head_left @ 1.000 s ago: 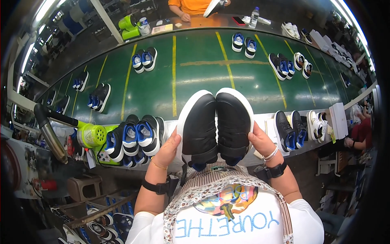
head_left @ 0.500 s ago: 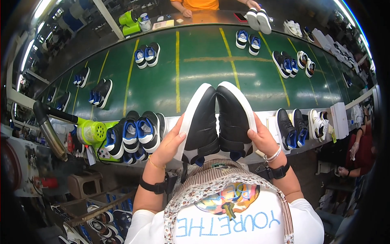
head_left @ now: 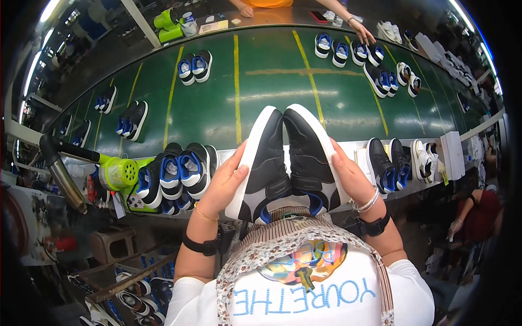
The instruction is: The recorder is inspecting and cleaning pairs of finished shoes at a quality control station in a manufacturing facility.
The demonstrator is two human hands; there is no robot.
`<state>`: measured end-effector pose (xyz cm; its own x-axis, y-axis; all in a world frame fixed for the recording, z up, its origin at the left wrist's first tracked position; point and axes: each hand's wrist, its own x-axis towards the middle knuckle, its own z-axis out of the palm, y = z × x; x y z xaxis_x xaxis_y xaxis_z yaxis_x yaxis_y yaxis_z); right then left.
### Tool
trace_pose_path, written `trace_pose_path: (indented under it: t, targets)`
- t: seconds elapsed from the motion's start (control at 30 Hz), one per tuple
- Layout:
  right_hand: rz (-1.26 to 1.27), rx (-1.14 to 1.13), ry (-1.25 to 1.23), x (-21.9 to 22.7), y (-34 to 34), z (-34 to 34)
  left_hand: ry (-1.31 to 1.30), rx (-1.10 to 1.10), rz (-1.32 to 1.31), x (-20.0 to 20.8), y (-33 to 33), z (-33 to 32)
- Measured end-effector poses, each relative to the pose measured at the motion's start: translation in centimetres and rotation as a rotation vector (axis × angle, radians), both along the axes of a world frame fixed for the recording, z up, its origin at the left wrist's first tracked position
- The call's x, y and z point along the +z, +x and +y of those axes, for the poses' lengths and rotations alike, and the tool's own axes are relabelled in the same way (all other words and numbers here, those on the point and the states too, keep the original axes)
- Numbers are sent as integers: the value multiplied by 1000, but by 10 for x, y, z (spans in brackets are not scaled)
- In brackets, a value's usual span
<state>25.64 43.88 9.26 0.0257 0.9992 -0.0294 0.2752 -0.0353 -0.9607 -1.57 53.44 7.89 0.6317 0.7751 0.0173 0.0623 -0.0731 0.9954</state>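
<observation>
The left shoe (head_left: 265, 163) and right shoe (head_left: 311, 152), mid-view, toes near twelve o'clock, look light; left hand (head_left: 223, 185) and right hand (head_left: 350, 176) each hold one, grip along the white soles (head_left: 255, 134) (probably stiffer than the uppers (head_left: 267, 146), so safer).

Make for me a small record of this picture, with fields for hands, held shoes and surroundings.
Left hand: holding left shoe by outer side
Right hand: holding right shoe by outer side
Held pair: black and grey, white soles, toes away from the person
Near left hand: blue-lined shoes, then a green tool
Near right hand: black shoes, then white shoes
Beyond: green belt with yellow lines, carrying more pairs
Co-worker's hand: over dark shoes on the belt; contact unclear
</observation>
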Motion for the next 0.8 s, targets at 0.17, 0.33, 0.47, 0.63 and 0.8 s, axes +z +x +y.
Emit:
trace_pose_path:
  t: [0.17, 0.33, 0.47, 0.63, 0.8]
  targets:
    - [-18, 7, -54, 5, -3, 1, -70, 14, -16, 3, 2, -1]
    - [104, -23, -104, 3, -3, 1, -117, 0, -80, -1, 4, 4]
    - [285, -83, -125, -7, -2, 5, -241, -7, -183, -9, 9, 10]
    - [1313, -137, -306, -18, -4, 16, -1073, 25, -745, -6, 26, 11]
    - [1547, -338, -381, -43, -21, 23, -1422, 219, -966, -27, 48, 6]
